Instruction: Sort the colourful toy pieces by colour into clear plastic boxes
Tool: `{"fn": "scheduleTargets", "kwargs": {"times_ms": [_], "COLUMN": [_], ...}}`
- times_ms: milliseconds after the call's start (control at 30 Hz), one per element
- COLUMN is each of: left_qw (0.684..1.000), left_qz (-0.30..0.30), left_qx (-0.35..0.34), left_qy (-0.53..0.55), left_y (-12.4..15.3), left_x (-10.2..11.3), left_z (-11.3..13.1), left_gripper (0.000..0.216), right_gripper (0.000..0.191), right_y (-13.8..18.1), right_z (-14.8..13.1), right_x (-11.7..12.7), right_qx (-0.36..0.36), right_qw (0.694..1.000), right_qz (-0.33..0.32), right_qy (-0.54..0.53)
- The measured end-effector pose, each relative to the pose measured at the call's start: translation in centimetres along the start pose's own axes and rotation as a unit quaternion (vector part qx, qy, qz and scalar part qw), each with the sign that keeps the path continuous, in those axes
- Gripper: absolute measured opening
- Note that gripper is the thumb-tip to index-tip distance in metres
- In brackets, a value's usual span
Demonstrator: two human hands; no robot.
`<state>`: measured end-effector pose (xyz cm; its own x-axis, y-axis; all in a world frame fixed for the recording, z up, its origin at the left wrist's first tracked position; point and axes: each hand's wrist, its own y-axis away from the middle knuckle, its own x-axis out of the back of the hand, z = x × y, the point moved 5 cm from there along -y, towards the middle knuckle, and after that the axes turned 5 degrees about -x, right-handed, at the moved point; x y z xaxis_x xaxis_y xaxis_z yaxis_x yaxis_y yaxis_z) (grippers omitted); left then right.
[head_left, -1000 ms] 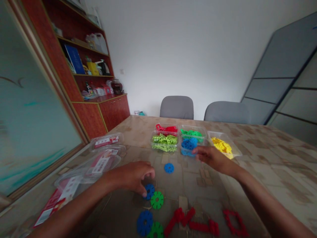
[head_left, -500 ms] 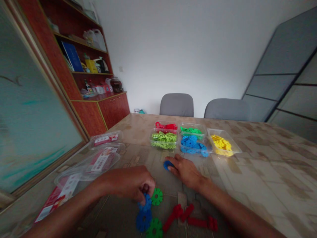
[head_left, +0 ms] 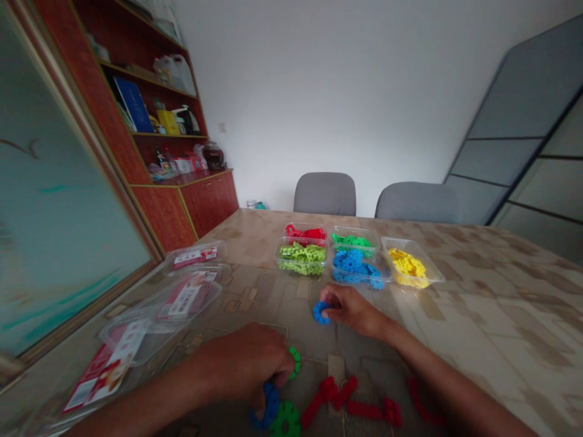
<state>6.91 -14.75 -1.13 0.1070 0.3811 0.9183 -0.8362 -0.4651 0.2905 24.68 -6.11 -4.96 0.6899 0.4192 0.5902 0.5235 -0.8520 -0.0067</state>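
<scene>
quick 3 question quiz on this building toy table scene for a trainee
1. True or false: the right hand holds a blue round notched plastic disc.
2. Which clear plastic tray stands farthest right? A red pieces B yellow pieces C blue pieces
3. What colour are the joined bar pieces on the patterned table near the left hand?

Key: 1 true; 2 B; 3 red.

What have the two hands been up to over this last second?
The right hand drew back from the tub of blue pieces, reached the loose blue disc on the table and now pinches it, lifted slightly. The left hand slid nearer, keeping its fingers on another blue disc beside the green ones. The tubs and the red pieces stayed put.
</scene>
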Motion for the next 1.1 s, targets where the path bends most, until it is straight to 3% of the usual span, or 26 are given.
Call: {"fn": "scheduleTargets", "kwargs": {"times_ms": [133, 233, 300, 433, 633, 900, 1000, 1100], "left_qw": [0.998, 0.991, 0.969, 0.888, 0.854, 0.848, 0.857, 0.867], "left_qz": [0.009, 0.054, 0.106, 0.175, 0.235, 0.276, 0.292, 0.306], "left_qx": [-0.004, 0.002, 0.009, 0.041, 0.060, 0.066, 0.061, 0.068], "left_qy": [0.054, 0.119, 0.224, 0.422, 0.460, 0.447, 0.421, 0.388], "left_y": [0.0, -0.6, -1.3, -3.1, -4.1, -4.7, -4.6, -4.2], "left_x": [0.7, 1.3, 1.4, 0.2, -0.8, -1.2, -0.9, -0.3], "left_z": [0.1, -0.7, -1.8, -4.3, -5.4, -5.3, -5.6, -6.0], "left_gripper": [0.022, 0.020, 0.017, 0.010, 0.017, 0.018, 0.022, 0.027], "right_gripper": [0.018, 0.024, 0.025, 0.027, 0.034, 0.038, 0.037, 0.038], "right_y": [0.8, 1.3, 1.5, 1.4, 1.3, 1.2, 0.9, 0.4], "right_z": [0.3, 0.2, 0.0, -0.6, -1.3, -1.8, -1.9, -0.7], "right_x": [0.5, 0.5, 0.4, -0.5, -1.7, -2.3, -0.5, 3.2], "right_qx": [-0.019, -0.043, -0.056, -0.068, -0.054, -0.039, -0.031, -0.030], "right_qw": [0.995, 0.985, 0.979, 0.968, 0.958, 0.971, 0.980, 0.985], "right_qz": [-0.056, -0.099, -0.117, -0.135, -0.150, -0.104, -0.050, 0.053], "right_qy": [-0.085, -0.134, -0.160, -0.201, -0.239, -0.213, -0.191, -0.160]}}
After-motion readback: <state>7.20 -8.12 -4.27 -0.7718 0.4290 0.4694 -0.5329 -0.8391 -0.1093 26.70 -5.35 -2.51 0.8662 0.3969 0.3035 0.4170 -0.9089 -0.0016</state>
